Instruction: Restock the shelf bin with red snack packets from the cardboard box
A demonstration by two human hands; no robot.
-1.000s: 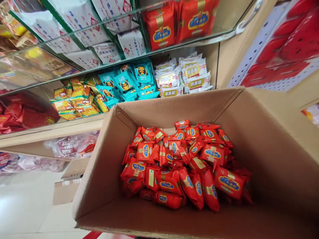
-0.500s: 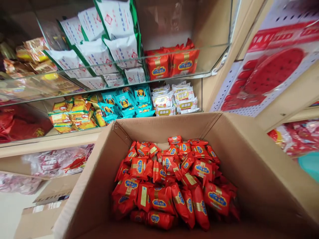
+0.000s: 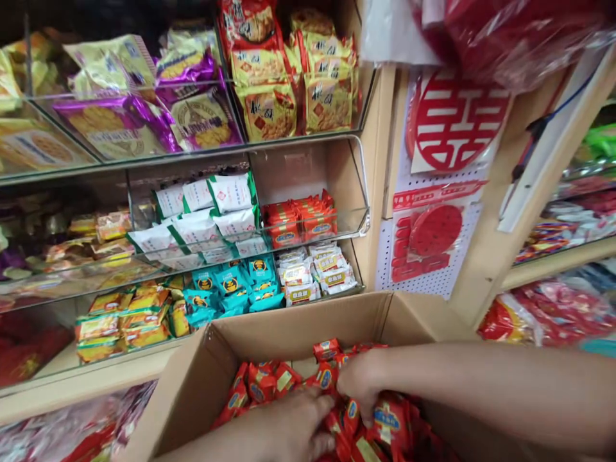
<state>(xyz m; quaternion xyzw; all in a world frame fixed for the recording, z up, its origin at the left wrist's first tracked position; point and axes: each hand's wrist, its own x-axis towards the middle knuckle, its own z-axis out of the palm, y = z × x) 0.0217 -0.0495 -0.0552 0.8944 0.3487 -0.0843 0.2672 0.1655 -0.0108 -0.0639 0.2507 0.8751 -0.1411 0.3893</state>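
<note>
A deep cardboard carton [image 3: 298,321] holds many small red snack packets [image 3: 387,420] with blue and gold labels. Reaching in from the lower left, my left hand [image 3: 296,417] lies over the packets with its fingers bent and apart. My right hand [image 3: 360,382] comes in from the right, its fingers pointing down among the packets and spread, the tips partly hidden. Both hands touch the pile close to each other, slightly blurred, and no packet is visibly lifted. The near part of the carton is out of view.
Behind the carton, glass-fronted shelves hold red packets [image 3: 301,218], white-and-green packets [image 3: 192,224], teal packets [image 3: 235,285], white packets [image 3: 315,273] and yellow packets [image 3: 128,321]. Red decorations [image 3: 436,231] hang on a pegboard at right. Bagged goods [image 3: 553,308] sit on the right shelf.
Both hands have come into view and reached into the carton onto the red packets. The view has tilted up, so the carton sits lower and higher shelves show.
</note>
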